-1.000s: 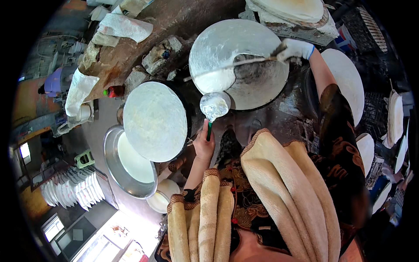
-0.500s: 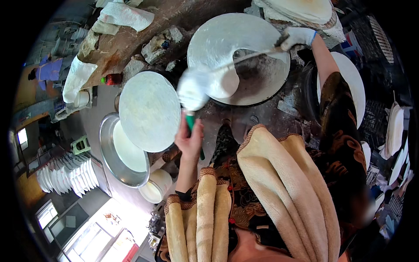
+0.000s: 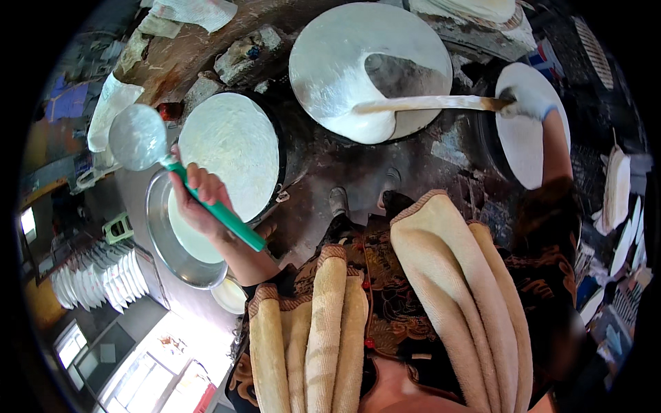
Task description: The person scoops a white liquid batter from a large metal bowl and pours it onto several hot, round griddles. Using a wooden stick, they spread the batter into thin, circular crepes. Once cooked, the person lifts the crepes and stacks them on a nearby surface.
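My left hand point(image 3: 201, 199) is wrapped round the green handle of a ladle point(image 3: 138, 138), its round bowl raised above the far rim of a steel basin point(image 3: 157, 242) of white batter. Beside it a round griddle point(image 3: 229, 153) is covered with white batter. My right hand point(image 3: 531, 104), in a white glove and a little blurred, grips the dark end of a long wooden spreader point(image 3: 434, 103). The spreader's pale blade rests on white batter on the middle griddle point(image 3: 330, 62), where a grey patch shows bare. Under my right hand lies a right-hand griddle with a white sheet point(image 3: 527, 151).
A bucket point(image 3: 229, 296) of white liquid stands behind the basin. Rubble point(image 3: 248, 55) lies between the griddles at the back. Stacked white rounds point(image 3: 475, 8) sit at the far right. A red bottle point(image 3: 169, 111) and white cloths point(image 3: 113, 113) are at the left.
My left hand has swung the ladle left, from between the griddles to above the basin. My right hand has moved right and nearer, turning the spreader so it lies nearly level across the middle griddle.
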Available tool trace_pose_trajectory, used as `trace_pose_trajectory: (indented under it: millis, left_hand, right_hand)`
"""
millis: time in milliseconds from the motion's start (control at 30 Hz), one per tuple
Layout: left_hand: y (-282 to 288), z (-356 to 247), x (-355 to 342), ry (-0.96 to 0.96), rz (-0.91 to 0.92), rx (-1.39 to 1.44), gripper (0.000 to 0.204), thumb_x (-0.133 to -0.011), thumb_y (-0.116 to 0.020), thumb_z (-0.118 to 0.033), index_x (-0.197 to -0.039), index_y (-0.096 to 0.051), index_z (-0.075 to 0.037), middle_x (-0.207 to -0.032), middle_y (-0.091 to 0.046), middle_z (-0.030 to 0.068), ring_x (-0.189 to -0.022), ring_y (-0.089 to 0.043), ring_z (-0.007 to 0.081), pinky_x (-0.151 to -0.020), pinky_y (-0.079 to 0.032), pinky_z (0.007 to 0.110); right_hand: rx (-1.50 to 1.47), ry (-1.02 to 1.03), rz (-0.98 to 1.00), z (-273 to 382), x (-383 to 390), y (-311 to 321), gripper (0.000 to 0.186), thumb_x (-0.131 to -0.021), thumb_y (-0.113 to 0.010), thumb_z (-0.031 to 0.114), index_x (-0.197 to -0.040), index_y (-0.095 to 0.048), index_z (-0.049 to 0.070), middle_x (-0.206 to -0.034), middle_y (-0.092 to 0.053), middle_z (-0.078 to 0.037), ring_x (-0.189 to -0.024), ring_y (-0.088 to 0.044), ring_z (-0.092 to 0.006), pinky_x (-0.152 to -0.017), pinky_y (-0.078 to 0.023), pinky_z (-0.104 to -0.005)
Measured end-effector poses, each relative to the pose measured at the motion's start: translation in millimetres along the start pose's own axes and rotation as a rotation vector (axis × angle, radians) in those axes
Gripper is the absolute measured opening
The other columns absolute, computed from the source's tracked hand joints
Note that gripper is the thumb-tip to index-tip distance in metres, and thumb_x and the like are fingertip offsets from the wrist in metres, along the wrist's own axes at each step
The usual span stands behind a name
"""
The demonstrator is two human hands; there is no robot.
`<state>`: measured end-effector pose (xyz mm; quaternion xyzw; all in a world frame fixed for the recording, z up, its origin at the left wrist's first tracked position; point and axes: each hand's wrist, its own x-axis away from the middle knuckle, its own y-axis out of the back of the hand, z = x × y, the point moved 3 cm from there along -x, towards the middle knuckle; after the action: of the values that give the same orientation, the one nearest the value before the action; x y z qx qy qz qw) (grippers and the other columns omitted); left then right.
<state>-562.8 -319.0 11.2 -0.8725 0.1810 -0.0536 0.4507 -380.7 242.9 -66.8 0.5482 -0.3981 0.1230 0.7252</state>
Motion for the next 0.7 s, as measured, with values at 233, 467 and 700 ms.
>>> trace_pose_trajectory:
  millis: [233,467,700]
  left_hand:
    - [58,-47,-1,0.069,-0.072,0.02,0.042,-0.101,-0.044,-0.031,-0.126,-0.047,0.002,-0.071,-0.042,0.0015,-0.052,-0.037,0.0067,-0.043,-0.035,0.02]
    - [49,-71,20,0.162,-0.049,0.066,0.035,-0.1,-0.049,-0.028,-0.118,-0.051,0.002,-0.071,-0.041,0.0011,-0.052,-0.036,0.0056,-0.042,-0.034,0.019]
    - [69,-103,38,0.16,-0.062,0.05,0.028,-0.1,-0.048,-0.026,-0.11,-0.05,0.0,-0.066,-0.037,0.0001,-0.048,-0.034,0.0059,-0.039,-0.034,0.019]
  right_hand:
    - [-1.423,0.084,0.243,150,70,-216,0.033,-0.085,-0.068,0.03,-0.104,-0.059,0.004,-0.078,-0.06,-0.002,-0.066,-0.056,-0.0111,-0.058,-0.046,-0.0271]
    - [-1.014,-0.06,-0.441,331,11,-220,0.028,-0.092,-0.051,0.027,-0.106,-0.054,0.003,-0.075,-0.064,-0.017,-0.065,-0.064,-0.0303,-0.061,-0.051,-0.0422]
    - [-0.495,-0.391,-0.592,256,47,-219,0.034,-0.093,-0.047,0.033,-0.112,-0.053,0.005,-0.089,-0.066,-0.026,-0.089,-0.064,-0.0428,-0.08,-0.05,-0.0512]
